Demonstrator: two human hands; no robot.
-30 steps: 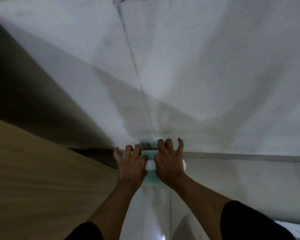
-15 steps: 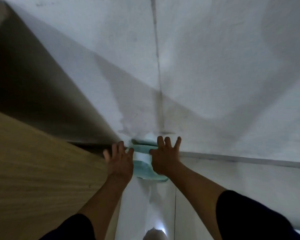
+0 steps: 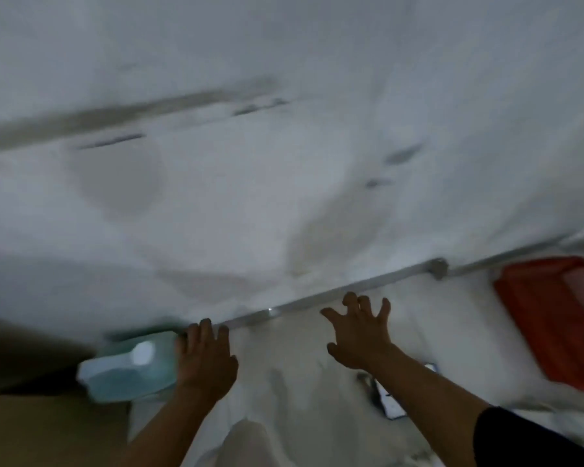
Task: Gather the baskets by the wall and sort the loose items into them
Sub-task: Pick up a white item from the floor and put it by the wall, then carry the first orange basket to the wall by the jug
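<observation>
Blurrily: left hand (image 3: 205, 360) seems to rest flat against teal basket (image 3: 129, 367); right hand (image 3: 359, 330) spread, holding nothing.

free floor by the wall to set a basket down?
Bare floor lies along the wall rail, between the right hand and the red basket. Also between the two hands. Crowded spots: the teal basket against the left hand, and a small flat item by the right forearm.
</observation>
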